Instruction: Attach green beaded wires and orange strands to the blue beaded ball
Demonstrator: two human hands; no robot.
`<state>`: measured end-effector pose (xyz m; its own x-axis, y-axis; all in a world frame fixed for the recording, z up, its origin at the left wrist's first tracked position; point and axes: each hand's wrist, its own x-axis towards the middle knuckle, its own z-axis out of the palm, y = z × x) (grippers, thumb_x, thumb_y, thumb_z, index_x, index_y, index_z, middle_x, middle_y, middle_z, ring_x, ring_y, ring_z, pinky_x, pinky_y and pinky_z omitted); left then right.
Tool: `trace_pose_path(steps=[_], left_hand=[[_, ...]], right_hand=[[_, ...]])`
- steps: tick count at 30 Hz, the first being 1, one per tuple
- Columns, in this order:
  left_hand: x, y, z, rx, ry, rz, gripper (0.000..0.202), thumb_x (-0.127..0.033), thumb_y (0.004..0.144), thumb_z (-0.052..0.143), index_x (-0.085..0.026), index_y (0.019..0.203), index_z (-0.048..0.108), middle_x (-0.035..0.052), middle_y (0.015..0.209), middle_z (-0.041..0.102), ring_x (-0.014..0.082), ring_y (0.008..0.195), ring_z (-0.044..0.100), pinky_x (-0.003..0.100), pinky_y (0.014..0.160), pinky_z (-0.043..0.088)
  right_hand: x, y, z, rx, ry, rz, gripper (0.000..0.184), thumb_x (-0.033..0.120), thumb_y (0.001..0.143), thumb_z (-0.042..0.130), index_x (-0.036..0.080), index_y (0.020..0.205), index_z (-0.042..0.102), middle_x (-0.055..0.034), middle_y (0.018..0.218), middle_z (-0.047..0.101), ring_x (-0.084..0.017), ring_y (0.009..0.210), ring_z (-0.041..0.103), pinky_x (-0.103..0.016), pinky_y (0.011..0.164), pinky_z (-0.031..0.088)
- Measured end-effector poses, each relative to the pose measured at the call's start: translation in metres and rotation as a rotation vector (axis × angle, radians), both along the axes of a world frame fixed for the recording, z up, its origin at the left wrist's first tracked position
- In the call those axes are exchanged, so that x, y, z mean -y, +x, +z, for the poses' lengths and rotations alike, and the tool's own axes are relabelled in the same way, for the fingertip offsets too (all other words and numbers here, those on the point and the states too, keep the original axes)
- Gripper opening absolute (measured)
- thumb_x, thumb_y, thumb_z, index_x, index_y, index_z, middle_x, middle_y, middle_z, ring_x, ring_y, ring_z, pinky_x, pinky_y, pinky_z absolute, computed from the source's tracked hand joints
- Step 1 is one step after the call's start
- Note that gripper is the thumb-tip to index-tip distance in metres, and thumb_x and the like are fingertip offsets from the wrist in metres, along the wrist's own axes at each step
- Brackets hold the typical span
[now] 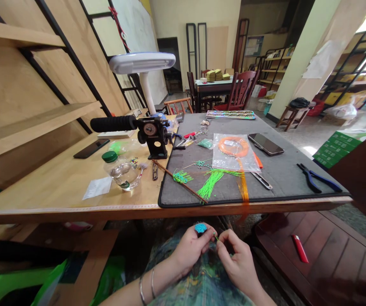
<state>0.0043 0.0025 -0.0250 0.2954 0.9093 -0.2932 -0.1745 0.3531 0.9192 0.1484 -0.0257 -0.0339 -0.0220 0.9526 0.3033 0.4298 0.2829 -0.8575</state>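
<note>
Holding a blue cluster, the left hand rests above the lap, below the near edge of the tabletop in the head view. The cluster shows above its thumb and fingers. The right hand is just beside it, thumb and forefinger pinched on a thin green strand that reaches to the left fingertips. Two bangles circle the left wrist.

On the tabletop, a grey mat bears loose green strands, a plastic bag with an orange coil, a phone and pliers. Orange thread hangs over the near edge. A brown stick crosses the mat's left edge. Left of the mat stand a black device and a clear jar; a white lamp rises behind. A red lighter lies on a wooden seat at right.
</note>
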Motion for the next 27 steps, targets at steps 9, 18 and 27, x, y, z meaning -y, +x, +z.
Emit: trace_pose_path(steps=[9,18,27], left_hand=[[0.0,0.001,0.001,-0.068,0.077,-0.001,0.046,-0.058,0.071,0.069,-0.013,0.077,0.062,-0.0062,0.055,0.045,0.0074,0.048,0.032,0.023,0.047,0.023],[0.0,0.0,0.0,-0.109,0.167,-0.034,0.044,-0.057,0.077,0.063,-0.013,0.077,0.061,-0.0039,0.057,0.048,0.0082,0.049,0.034,0.023,0.047,0.025],[0.002,-0.002,0.0,-0.163,0.255,-0.022,0.028,-0.042,0.082,0.063,-0.015,0.077,0.064,-0.0025,0.06,0.054,0.0102,0.053,0.043,0.022,0.052,0.035]], right_hand=[[-0.001,0.0,-0.007,-0.031,-0.046,0.035,0.019,0.027,0.086,0.048,0.02,0.068,0.051,0.002,0.06,0.056,-0.012,0.054,0.053,-0.02,0.052,0.042],[-0.001,0.0,-0.005,-0.082,-0.082,0.021,0.018,0.026,0.085,0.05,0.021,0.067,0.051,0.0024,0.059,0.056,-0.012,0.051,0.054,-0.02,0.051,0.042],[-0.001,0.0,-0.01,-0.078,-0.096,0.014,0.022,0.032,0.088,0.05,0.02,0.069,0.052,0.0024,0.059,0.055,-0.012,0.052,0.052,-0.02,0.051,0.042]])
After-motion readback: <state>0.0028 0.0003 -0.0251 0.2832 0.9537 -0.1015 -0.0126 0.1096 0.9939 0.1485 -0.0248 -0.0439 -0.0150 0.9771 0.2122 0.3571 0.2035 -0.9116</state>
